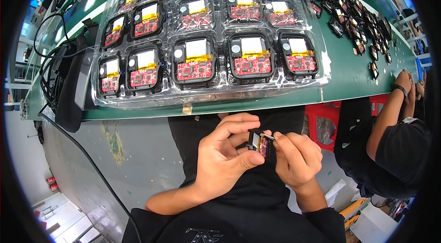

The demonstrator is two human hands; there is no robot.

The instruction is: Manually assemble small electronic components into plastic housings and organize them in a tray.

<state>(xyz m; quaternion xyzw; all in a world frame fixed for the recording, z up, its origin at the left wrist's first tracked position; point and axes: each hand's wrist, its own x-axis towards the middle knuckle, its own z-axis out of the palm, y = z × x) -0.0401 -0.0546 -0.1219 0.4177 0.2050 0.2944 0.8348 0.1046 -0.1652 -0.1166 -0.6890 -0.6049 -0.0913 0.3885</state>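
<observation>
My left hand (225, 151) holds a small black device housing (261, 144) by its edges, above my lap and just in front of the table edge. A red circuit board shows inside the housing, which is tilted on its side. Close against it, my right hand (298, 156) pinches a thin, light-coloured piece (268, 137) between thumb and forefinger. That piece touches the housing near its upper edge; its kind is too small to make out. Beyond my hands, a clear plastic tray (220, 94) carries rows of similar black housings with red boards, yellow tape and white batteries.
The green table (349, 88) bears a loose spread of black housings (358, 27) at the right. Black cables and a dark box-like object (73, 82) lie at the left. A co-worker (395, 146) sits at my right near a red stool (324, 123).
</observation>
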